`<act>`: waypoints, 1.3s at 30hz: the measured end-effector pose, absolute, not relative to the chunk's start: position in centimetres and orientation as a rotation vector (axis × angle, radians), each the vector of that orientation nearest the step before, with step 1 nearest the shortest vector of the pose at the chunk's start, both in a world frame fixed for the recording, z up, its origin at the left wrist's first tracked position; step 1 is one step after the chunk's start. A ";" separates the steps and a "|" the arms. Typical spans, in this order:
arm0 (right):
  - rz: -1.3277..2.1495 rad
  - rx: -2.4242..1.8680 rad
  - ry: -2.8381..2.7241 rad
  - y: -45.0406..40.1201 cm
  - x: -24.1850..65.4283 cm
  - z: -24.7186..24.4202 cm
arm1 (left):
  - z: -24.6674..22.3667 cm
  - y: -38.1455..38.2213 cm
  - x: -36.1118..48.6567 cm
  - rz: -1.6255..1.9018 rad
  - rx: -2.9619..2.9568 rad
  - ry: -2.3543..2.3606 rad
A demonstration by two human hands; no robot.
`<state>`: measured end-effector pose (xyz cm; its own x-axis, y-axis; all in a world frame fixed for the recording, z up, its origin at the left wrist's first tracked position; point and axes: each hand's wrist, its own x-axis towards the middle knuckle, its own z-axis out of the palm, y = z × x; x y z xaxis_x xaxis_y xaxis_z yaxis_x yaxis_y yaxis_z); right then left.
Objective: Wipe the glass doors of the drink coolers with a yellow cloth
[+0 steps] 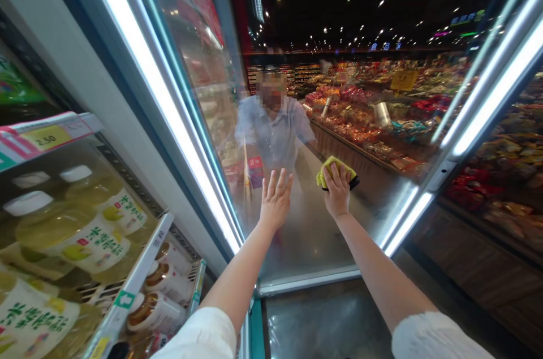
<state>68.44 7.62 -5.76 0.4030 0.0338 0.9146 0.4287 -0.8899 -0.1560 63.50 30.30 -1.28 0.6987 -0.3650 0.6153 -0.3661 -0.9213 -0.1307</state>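
Observation:
A glass door (305,229) of a drinks cooler stands in front of me. My left hand (275,200) is spread open with its palm to the glass and holds nothing. To its right, my right hand (338,190) has its fingers over a folded yellow-green cloth (324,171) with a dark edge, pressing it to the pane. The palm hides part of the cloth. A hazy bright patch shows on the lower right of the glass.
Lit strips (165,87) run along the door's sides. On the left, shelves hold bottles of pale yellow drink (102,246) and several jars (156,311). A person in a light shirt (274,133) shows in the glass. Store displays (365,133) lie beyond it.

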 end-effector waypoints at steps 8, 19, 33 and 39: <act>-1.262 -2.469 -0.597 4.9 68.2 -6.4 | -3.4 27.2 63.9 0.969 2.890 -0.786; -1.210 -2.463 -0.363 -1.4 68.3 -10.2 | -4.7 20.4 65.6 1.013 2.866 -0.834; -1.218 -2.394 -0.429 -9.5 69.9 -10.8 | -4.7 13.7 66.4 1.067 2.893 -0.783; -1.315 -2.395 -0.453 -14.5 72.2 -7.9 | -4.8 10.7 66.5 1.028 2.921 -0.773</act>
